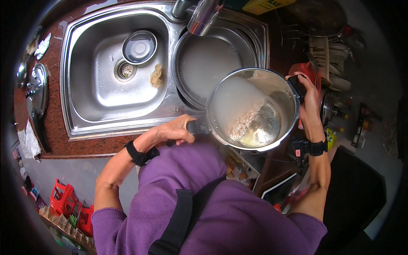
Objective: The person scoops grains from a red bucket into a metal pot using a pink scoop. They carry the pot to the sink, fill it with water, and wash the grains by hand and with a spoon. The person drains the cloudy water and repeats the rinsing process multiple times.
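Note:
My left hand (173, 129) is closed around the black long handle (200, 125) of a stainless steel pot. On the far side, my right hand (308, 98) grips the pot's short black handle (296, 86). The pot (282, 95) tilts leftward between both hands. Cloudy water (234, 100) has gathered against its left wall, with pale grains (244, 126) along the water's edge. Part of the shiny pot bottom shows bare. Left of and beyond the pot, a wide metal basin (177, 63) of cloudy liquid sits in the right sink bowl, its near right part hidden by the pot.
A faucet (204, 19) overhangs the basin. The left sink bowl (89, 79) holds a small metal bowl (139, 47) and a tan scrubber (156, 76). A pot lid (39, 89) with a long handle lies on the left counter. At right are a dish rack (318, 54) and a red container (299, 67).

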Available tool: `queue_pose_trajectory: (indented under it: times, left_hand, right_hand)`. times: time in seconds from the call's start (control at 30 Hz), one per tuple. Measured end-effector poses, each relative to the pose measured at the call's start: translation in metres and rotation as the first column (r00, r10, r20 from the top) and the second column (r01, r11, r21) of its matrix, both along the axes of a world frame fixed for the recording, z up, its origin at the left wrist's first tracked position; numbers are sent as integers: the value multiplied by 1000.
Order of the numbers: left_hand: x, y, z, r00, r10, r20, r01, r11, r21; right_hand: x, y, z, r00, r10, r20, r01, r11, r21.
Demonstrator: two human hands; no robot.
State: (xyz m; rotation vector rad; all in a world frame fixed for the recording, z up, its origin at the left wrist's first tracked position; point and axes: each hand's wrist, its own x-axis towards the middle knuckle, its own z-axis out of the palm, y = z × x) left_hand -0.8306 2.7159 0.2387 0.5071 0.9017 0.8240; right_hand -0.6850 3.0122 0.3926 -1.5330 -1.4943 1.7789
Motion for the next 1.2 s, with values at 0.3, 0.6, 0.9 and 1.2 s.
queue_pose_trajectory:
  times: [0.3,0.6,0.9,1.2]
  left_hand:
    - [-1,5,-11,988,-25,152,28,1000,-12]
    - [1,5,-16,981,-12,195,16,1000,-19]
    - [-1,6,-19,960,-4,280,6,1000,-4]
    - [1,5,-24,948,2,317,-3,1000,1]
  right_hand:
    - [-5,8,1,995,36,92,-37,999,4]
    - [-12,10,3,986,28,164,-30,999,12]
    - [-19,9,6,978,34,208,-38,999,16]
    - [-22,10,6,977,54,206,-58,998,13]
